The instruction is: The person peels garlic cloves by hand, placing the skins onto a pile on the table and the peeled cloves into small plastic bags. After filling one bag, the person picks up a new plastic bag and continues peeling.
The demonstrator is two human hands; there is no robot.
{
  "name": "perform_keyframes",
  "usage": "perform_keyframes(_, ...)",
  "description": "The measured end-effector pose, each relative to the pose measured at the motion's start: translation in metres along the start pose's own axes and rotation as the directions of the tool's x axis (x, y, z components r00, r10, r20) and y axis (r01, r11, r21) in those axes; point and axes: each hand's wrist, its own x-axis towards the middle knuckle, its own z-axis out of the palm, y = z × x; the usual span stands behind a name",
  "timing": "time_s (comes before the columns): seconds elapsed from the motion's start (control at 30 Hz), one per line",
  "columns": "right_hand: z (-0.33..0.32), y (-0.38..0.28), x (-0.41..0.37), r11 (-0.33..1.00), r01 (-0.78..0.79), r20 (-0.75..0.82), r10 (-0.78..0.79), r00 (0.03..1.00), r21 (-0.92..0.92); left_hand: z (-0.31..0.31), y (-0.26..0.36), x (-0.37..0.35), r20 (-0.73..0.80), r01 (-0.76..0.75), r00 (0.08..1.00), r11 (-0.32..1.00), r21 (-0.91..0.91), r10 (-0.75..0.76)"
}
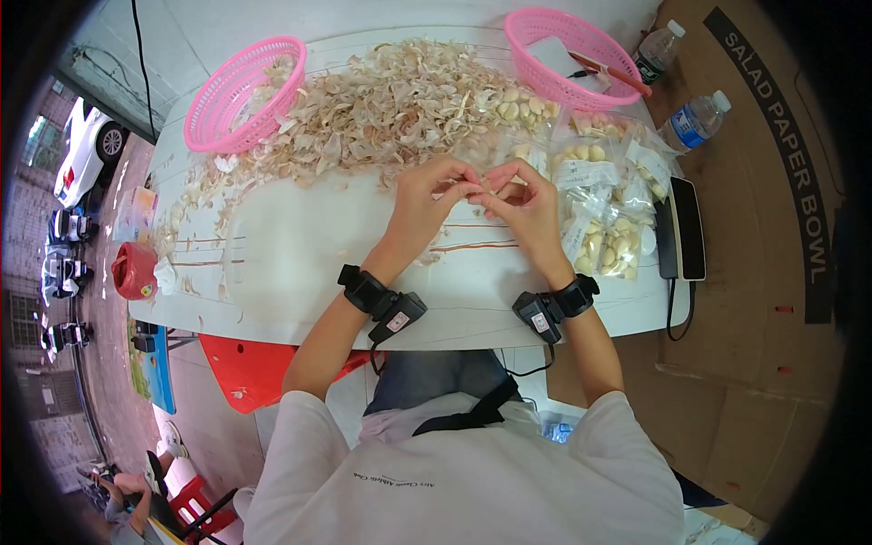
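My left hand (pixel 430 198) and my right hand (pixel 527 204) meet above the white table (pixel 472 309), fingertips touching. Both are closed in a pinch, thumbs against fingers. Whatever is between the fingertips is too small and hidden to make out. Just beyond them spreads a big heap of dry garlic skins (pixel 372 104). Peeled garlic cloves (pixel 527 107) lie at the heap's right end. Close by on the right are clear plastic bags of peeled garlic (pixel 610 245), several with white labels.
Pink baskets stand at the back left (pixel 204 118) and back right (pixel 520 41). Two water bottles (pixel 656 53) (pixel 698 123) and a phone (pixel 688 227) are along the right side, beside a large cardboard box (pixel 745 372). A red container (pixel 134 272) sits at the left edge.
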Motion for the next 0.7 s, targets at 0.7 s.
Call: perform_keyframes(0.7,0.0008,-0.0025,-0.0018,0.992,-0.049,0.061,0.042,0.997,0.120,-0.0002,-0.0005,-0.0005,0.017,-0.032,0.999,0.999,0.044,0.031)
